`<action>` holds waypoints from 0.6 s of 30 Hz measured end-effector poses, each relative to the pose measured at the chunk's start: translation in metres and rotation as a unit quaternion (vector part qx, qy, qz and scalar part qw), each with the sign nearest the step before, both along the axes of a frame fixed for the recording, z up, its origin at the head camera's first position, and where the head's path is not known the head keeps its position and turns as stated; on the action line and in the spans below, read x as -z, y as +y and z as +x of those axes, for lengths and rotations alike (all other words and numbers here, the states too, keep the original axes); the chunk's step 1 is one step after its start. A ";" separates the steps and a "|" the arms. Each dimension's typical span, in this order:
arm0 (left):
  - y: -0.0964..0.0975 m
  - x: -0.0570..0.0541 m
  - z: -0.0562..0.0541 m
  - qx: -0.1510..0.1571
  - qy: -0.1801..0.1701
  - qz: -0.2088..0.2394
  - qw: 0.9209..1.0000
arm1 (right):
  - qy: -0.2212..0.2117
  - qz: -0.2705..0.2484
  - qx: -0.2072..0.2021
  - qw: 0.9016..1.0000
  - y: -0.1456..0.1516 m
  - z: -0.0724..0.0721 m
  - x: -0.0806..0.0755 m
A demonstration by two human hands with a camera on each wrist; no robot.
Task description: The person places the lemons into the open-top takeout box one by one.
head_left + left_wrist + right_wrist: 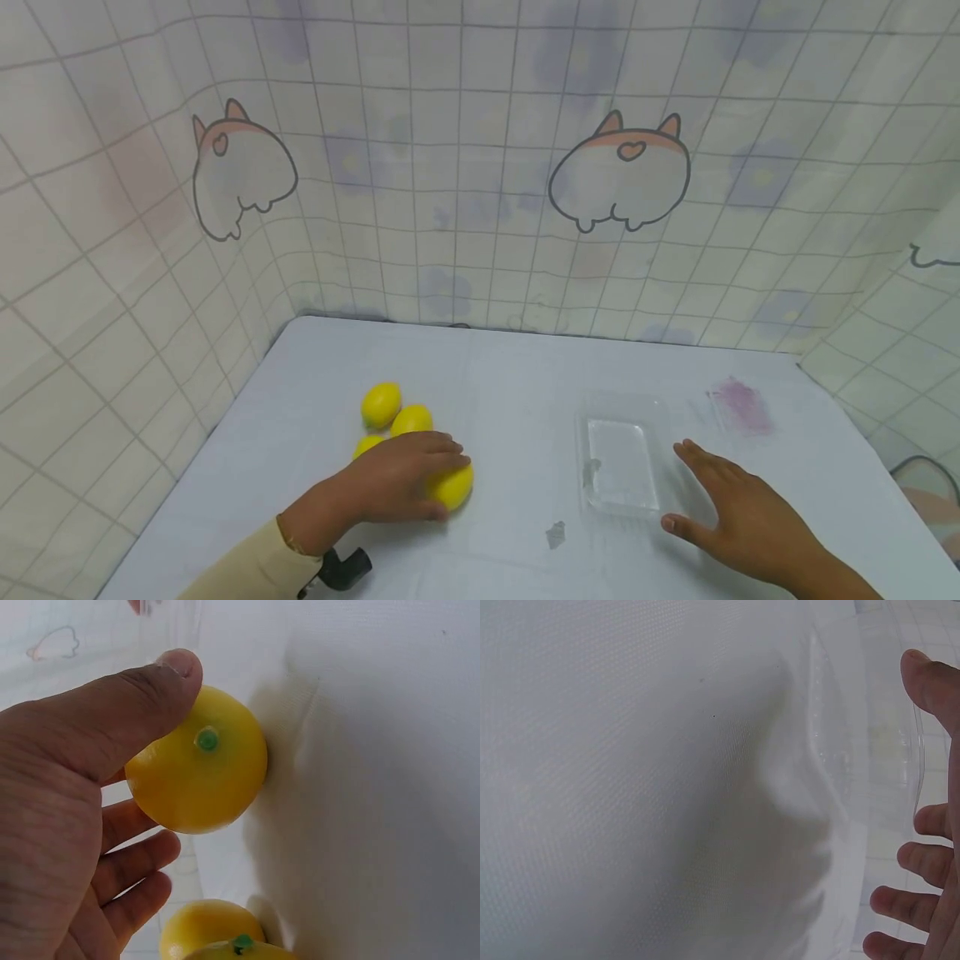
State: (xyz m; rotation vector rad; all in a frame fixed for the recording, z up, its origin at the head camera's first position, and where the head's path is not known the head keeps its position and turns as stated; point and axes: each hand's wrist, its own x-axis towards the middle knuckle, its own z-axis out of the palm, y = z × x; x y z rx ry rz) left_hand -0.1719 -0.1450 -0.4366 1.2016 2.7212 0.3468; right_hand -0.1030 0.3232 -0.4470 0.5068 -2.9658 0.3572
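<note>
My left hand (397, 477) holds a yellow lemon (454, 487) between thumb and fingers. In the left wrist view, the thumb lies over the top of this lemon (199, 776), whose green stem end faces the camera. Several other lemons (382, 405) lie just beyond and beside the left hand, one partly hidden by it. To the right, a clear plastic container (621, 467) sits on the table. My right hand (750, 517) hovers beside the container's right side, thumb and fingers spread, holding nothing. The right wrist view shows its fingers near the container's clear wall (885, 735).
Both hands are over a white-covered table (510, 383). A small grey scrap (555, 535) lies nearer than the container, and a pinkish patch (742, 406) marks the right side. A black curved object (347, 570) shows under the left wrist. A patterned curtain (480, 167) surrounds the table.
</note>
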 end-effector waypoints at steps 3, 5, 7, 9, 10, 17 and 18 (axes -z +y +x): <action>0.002 -0.002 0.002 -0.007 -0.018 -0.004 1.000 | 0.006 -0.001 -0.002 1.000 0.000 0.000 0.001; 0.003 -0.003 0.004 -0.011 -0.031 -0.004 0.999 | 0.008 -0.001 -0.001 1.000 0.000 0.000 0.001; 0.004 -0.004 0.005 -0.014 -0.041 -0.004 0.999 | 0.012 0.000 -0.001 1.000 0.000 0.000 0.001; 0.004 -0.005 0.006 -0.016 -0.045 -0.003 0.999 | 0.012 -0.001 -0.002 1.000 0.000 0.000 0.001; 0.004 -0.005 0.007 -0.016 -0.045 -0.002 0.999 | 0.011 -0.001 -0.003 1.000 0.000 0.000 0.001; 0.005 -0.006 0.007 -0.020 -0.052 0.003 0.998 | 0.001 -0.001 0.004 1.000 0.001 -0.001 0.001; 0.006 -0.006 0.007 -0.023 -0.054 0.003 0.998 | 0.001 -0.001 0.004 1.000 0.002 -0.001 0.001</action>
